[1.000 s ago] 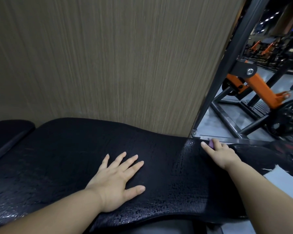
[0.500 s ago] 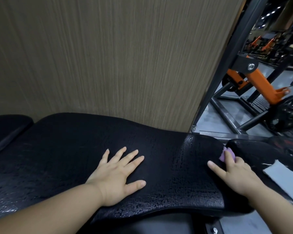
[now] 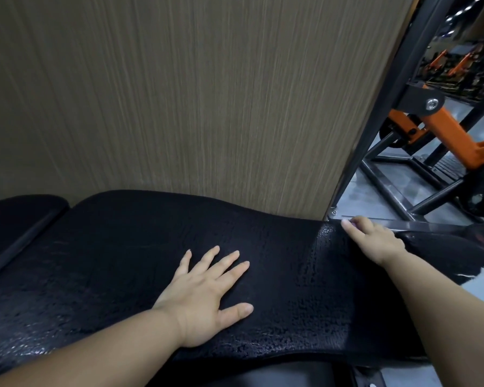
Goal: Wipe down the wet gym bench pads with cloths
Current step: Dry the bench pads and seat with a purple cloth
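Observation:
A wide black bench pad (image 3: 123,261) fills the lower view, its cracked surface glistening with water near the right end. My left hand (image 3: 204,297) lies flat on the pad's middle with fingers spread. At the pad's far right corner, my right hand (image 3: 375,241) holds a small purple cloth (image 3: 355,224) under curled fingers, the index finger pointing forward. Only a sliver of the cloth shows past the fingers.
A brown wood-grain wall panel (image 3: 179,93) rises directly behind the pad. A second black pad (image 3: 17,216) adjoins on the left and another (image 3: 458,247) on the right. A black steel upright (image 3: 380,107) and an orange lever machine (image 3: 453,135) stand at the right.
My right hand, which had drawn the cloth back toward me half a second ago, has slid forward again to the pad's far right corner. My left hand has stayed planted.

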Demonstrator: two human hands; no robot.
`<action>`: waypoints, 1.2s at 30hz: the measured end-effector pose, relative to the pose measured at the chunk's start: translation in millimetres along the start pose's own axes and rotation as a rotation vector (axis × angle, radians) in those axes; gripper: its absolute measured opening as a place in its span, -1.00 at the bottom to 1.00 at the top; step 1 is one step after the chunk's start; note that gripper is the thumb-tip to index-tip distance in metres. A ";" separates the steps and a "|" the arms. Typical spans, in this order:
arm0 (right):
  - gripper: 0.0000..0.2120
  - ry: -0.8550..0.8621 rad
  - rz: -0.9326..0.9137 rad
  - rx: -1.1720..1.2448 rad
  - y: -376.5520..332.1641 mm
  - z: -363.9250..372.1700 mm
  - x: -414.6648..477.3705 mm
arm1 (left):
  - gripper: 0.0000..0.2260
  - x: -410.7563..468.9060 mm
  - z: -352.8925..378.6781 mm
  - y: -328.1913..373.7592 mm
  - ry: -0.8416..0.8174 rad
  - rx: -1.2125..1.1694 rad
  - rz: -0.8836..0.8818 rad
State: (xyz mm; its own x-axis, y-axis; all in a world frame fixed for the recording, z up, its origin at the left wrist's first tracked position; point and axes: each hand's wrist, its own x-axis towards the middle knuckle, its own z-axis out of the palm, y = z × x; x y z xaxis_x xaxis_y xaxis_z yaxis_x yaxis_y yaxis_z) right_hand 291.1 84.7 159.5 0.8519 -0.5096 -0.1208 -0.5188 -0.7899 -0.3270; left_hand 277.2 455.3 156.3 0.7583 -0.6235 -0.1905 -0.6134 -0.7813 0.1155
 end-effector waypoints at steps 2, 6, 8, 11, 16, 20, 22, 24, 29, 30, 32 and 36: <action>-0.60 0.015 -0.010 0.103 3.8 -1.3 0.4 | -0.17 -0.1 -0.7 0.3 -0.004 -0.002 0.002; -0.63 0.068 0.010 0.347 7.3 -4.5 1.3 | -0.17 -0.5 -1.8 0.1 0.001 0.003 0.006; -0.66 0.124 0.038 0.341 7.7 -3.7 4.8 | -0.18 -1.2 -2.6 0.5 -0.002 0.000 0.008; -0.83 0.177 0.123 0.322 8.0 -1.5 20.1 | -0.19 -1.1 -3.6 0.2 -0.009 -0.004 0.009; -0.54 0.020 0.268 0.228 -8.5 -10.9 37.8 | -0.32 1.1 1.3 -4.0 -0.001 -0.002 0.018; -0.58 -0.012 0.299 0.011 -20.8 -8.3 46.1 | -0.32 2.3 3.5 -5.4 0.003 -0.006 0.027; -0.36 -0.015 0.340 0.001 -16.5 6.9 58.9 | -0.32 1.5 3.5 -6.1 0.007 -0.015 0.029; -0.22 0.003 0.442 0.004 -2.0 22.1 79.9 | -0.33 1.2 3.8 -5.9 0.009 -0.024 0.029; -0.27 -0.017 0.410 -0.186 -7.7 25.9 85.6 | -0.32 1.2 3.0 -5.5 0.012 -0.018 0.033; -0.33 -0.015 0.369 -0.230 -26.4 20.0 66.4 | -0.32 1.2 2.6 -5.3 0.011 -0.017 0.033; -0.43 -0.021 0.271 -0.314 -54.1 19.6 47.1 | -0.32 1.0 2.0 -4.6 0.006 -0.016 0.033; -0.53 -0.071 -0.087 -0.314 -109.4 39.0 30.6 | -0.32 1.4 1.4 -5.2 0.005 -0.006 0.032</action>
State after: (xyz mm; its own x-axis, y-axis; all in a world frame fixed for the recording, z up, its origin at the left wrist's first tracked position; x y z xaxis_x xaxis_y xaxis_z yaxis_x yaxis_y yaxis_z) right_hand 376.7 168.8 155.0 0.8912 -0.4189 -0.1738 -0.4308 -0.9017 -0.0358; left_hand 281.1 458.5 154.1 0.7397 -0.6480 -0.1816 -0.6357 -0.7613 0.1275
